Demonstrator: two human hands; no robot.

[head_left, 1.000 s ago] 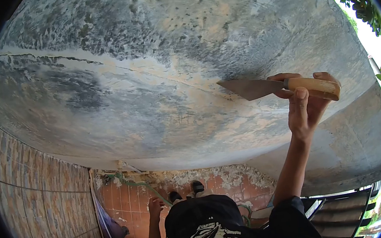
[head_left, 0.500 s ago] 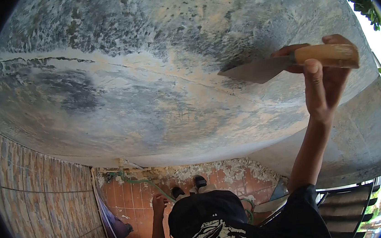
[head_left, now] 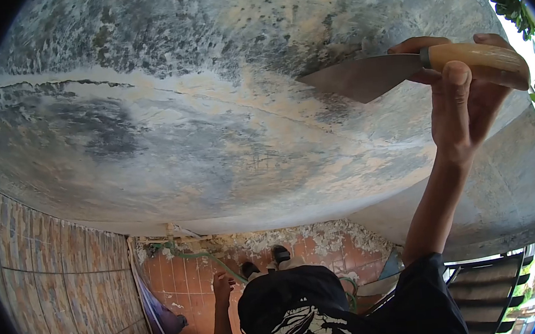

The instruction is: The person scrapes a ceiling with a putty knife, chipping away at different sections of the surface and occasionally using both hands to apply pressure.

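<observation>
My right hand (head_left: 457,97) is raised at the upper right, its fingers and thumb closed round the wooden handle of a pointed trowel (head_left: 368,77). The metal blade points left, its tip close to the patchy grey wall (head_left: 225,126); whether it touches cannot be made out. A thin crack (head_left: 72,83) runs across the wall's upper left. My left hand (head_left: 224,287) hangs low beside my body, holding nothing, with its fingers loosely apart above the tiled floor.
Flakes of debris (head_left: 332,241) lie along the wall's foot on the orange floor tiles (head_left: 189,290). A green hose (head_left: 205,257) crosses near my shoes. A stone-patterned wall (head_left: 57,258) stands at left, with a purple bundle (head_left: 166,318) beside it. Dark slats (head_left: 486,294) are at lower right.
My right hand has shifted right and slightly nearer the camera with the trowel, and the blade appears larger and its face is turned more into view. My left hand has barely moved.
</observation>
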